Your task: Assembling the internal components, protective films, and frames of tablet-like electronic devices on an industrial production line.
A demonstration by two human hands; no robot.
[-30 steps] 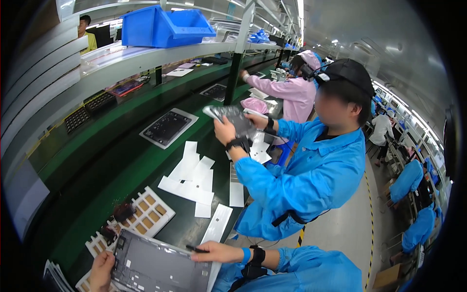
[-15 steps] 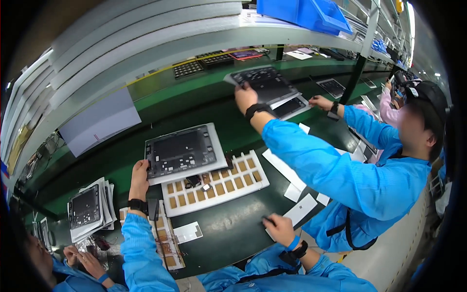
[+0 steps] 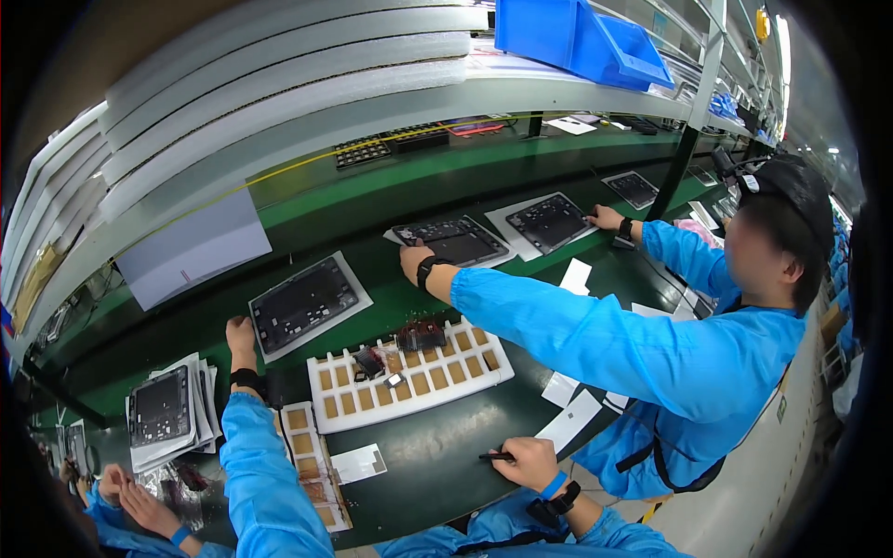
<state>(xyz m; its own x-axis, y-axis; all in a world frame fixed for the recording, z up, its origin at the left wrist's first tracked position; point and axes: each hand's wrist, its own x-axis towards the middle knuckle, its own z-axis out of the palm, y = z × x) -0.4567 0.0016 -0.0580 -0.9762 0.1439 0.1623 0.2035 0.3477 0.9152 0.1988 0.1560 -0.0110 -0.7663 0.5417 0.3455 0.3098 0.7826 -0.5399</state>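
My left hand (image 3: 241,337) is at the left edge of a black tablet housing (image 3: 307,305) dotted with small white pieces, its fingers curled against that edge. A white sheet lies under the housing on the green belt. My right hand (image 3: 528,462) is closed round a dark pen-like tool (image 3: 498,457), held low over the front of the bench. Between my hands is a white foam tray (image 3: 326,418) with many brown-bottomed compartments. Dark flat cables (image 3: 420,336) and small black parts (image 3: 370,363) lie on it.
A co-worker in blue at the right has one hand (image 3: 416,263) on another housing (image 3: 456,240) and the other by a third (image 3: 549,223). Stacked housings (image 3: 160,409) stand at left, near another person's hands (image 3: 139,502). A shelf (image 3: 391,116) with a blue bin (image 3: 623,51) overhangs.
The housing at my left hand has moved away and left, from above the foam tray onto the belt. My right hand's dark tool shows now. The co-worker's raised housing has come down onto the belt.
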